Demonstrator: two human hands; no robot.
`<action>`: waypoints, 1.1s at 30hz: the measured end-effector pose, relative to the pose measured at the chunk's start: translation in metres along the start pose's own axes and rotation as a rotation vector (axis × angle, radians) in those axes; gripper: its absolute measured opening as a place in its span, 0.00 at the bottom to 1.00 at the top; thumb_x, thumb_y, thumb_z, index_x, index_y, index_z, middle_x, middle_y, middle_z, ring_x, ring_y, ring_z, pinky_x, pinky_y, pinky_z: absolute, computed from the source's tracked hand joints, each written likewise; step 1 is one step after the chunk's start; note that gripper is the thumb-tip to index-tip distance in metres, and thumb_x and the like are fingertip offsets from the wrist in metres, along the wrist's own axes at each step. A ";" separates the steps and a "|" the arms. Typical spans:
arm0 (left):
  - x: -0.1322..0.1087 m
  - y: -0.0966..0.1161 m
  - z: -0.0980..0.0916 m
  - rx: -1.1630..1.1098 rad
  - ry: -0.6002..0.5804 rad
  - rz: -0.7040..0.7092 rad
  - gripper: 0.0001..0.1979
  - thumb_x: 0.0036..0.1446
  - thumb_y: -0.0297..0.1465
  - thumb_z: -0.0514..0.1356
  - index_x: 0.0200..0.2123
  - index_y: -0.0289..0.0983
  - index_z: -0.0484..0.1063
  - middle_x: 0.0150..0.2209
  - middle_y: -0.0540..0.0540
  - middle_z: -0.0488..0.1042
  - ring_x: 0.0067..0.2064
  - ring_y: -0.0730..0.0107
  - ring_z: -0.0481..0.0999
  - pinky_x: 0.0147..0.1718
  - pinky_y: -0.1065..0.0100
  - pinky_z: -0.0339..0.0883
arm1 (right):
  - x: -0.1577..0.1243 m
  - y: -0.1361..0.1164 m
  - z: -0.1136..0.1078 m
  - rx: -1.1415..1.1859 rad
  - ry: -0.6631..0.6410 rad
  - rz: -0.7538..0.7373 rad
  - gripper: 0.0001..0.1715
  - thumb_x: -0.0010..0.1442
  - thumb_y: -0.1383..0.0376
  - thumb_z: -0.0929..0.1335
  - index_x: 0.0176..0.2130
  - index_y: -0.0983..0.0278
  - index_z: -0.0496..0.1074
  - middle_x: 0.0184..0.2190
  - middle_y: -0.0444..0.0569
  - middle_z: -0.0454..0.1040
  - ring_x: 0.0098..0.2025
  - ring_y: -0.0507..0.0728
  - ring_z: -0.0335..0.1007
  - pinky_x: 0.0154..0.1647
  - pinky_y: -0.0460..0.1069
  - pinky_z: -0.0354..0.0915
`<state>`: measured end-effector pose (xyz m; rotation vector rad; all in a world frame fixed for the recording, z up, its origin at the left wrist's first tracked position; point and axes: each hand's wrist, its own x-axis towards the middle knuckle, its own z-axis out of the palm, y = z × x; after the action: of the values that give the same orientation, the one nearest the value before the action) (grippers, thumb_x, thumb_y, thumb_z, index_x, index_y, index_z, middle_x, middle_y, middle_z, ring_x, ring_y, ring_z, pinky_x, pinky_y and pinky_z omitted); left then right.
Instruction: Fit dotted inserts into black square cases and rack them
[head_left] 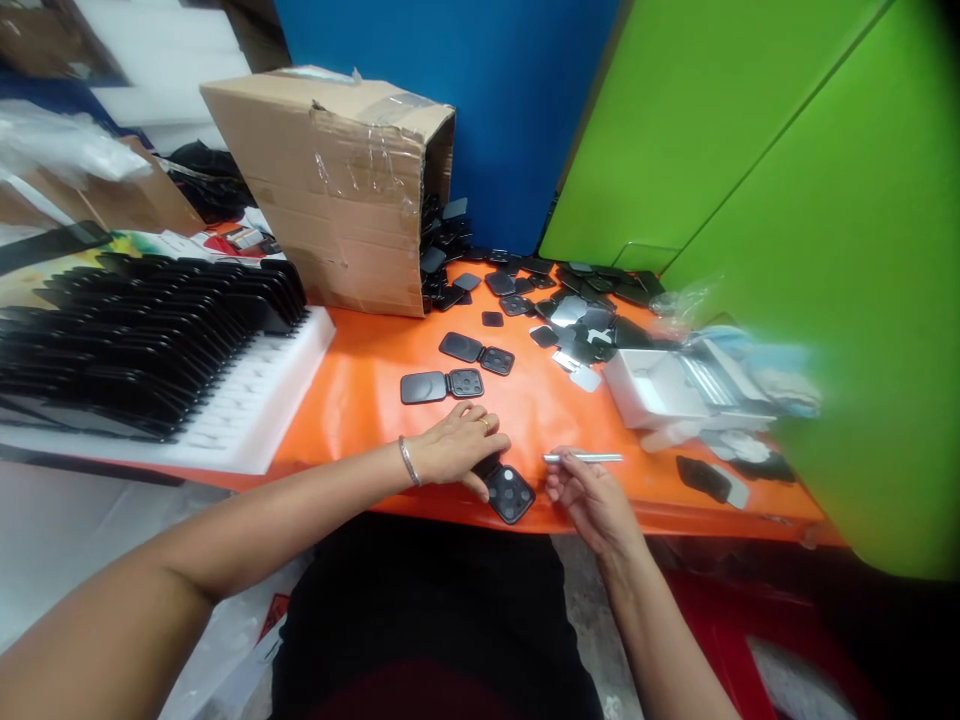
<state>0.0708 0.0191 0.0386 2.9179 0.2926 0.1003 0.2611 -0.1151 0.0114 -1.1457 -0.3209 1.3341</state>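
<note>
Near the table's front edge lies a black hinged piece (512, 496) with several round recesses; one recess holds a pale disc (509, 475). My left hand (461, 445) is closed on its upper part, fingers over the far side and thumb at the near edge, hiding that part. Between the fingertips of my right hand (589, 490) is a thin silver rod (592, 458), held roughly level just right of the piece. Beyond my left hand, two similar black pieces lie unfolded, one nearer (442, 385) and one farther (477, 352).
A cardboard box (360, 200) on its side spills black parts onto the orange table (360, 350). A pile of black and silver plates (577, 315) stretches right, beside a white box (645, 390). At left, black panels (150, 340) stand in white foam (281, 400).
</note>
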 end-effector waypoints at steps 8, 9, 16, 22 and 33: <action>-0.042 0.012 0.015 -0.022 0.225 -0.552 0.19 0.54 0.45 0.61 0.40 0.36 0.65 0.40 0.43 0.64 0.42 0.59 0.63 0.43 0.60 0.61 | -0.003 0.008 0.011 -0.142 0.066 -0.106 0.18 0.45 0.58 0.76 0.31 0.67 0.73 0.22 0.45 0.71 0.21 0.50 0.65 0.20 0.45 0.63; -0.045 0.013 0.017 -0.057 0.249 -0.561 0.19 0.54 0.44 0.61 0.42 0.37 0.65 0.41 0.44 0.64 0.43 0.59 0.63 0.44 0.60 0.61 | -0.003 0.010 0.014 -0.195 0.060 -0.125 0.18 0.45 0.57 0.75 0.31 0.67 0.73 0.21 0.45 0.71 0.21 0.50 0.64 0.20 0.45 0.62; -0.045 0.016 0.027 -0.264 0.357 -0.559 0.21 0.54 0.37 0.64 0.50 0.41 0.67 0.45 0.45 0.65 0.47 0.60 0.62 0.48 0.59 0.61 | 0.009 0.019 0.042 -0.687 -0.054 -0.316 0.18 0.54 0.52 0.69 0.32 0.66 0.72 0.21 0.46 0.70 0.21 0.51 0.62 0.20 0.45 0.57; -0.046 0.015 0.029 -0.294 0.381 -0.589 0.22 0.51 0.37 0.65 0.50 0.43 0.68 0.45 0.46 0.66 0.48 0.60 0.62 0.48 0.60 0.61 | 0.022 0.013 0.058 -1.272 -0.153 -0.527 0.10 0.59 0.60 0.64 0.32 0.64 0.70 0.23 0.47 0.73 0.25 0.55 0.68 0.27 0.47 0.60; -0.036 0.022 0.030 -0.225 0.364 -0.731 0.24 0.48 0.44 0.66 0.48 0.45 0.71 0.42 0.47 0.66 0.45 0.60 0.62 0.45 0.58 0.59 | 0.032 -0.011 0.072 -1.610 -0.471 -0.499 0.11 0.61 0.66 0.61 0.29 0.64 0.68 0.22 0.46 0.70 0.23 0.53 0.64 0.26 0.46 0.56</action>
<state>0.0424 -0.0155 0.0118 2.3780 1.2768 0.5033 0.2226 -0.0521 0.0402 -1.7603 -2.1272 0.6915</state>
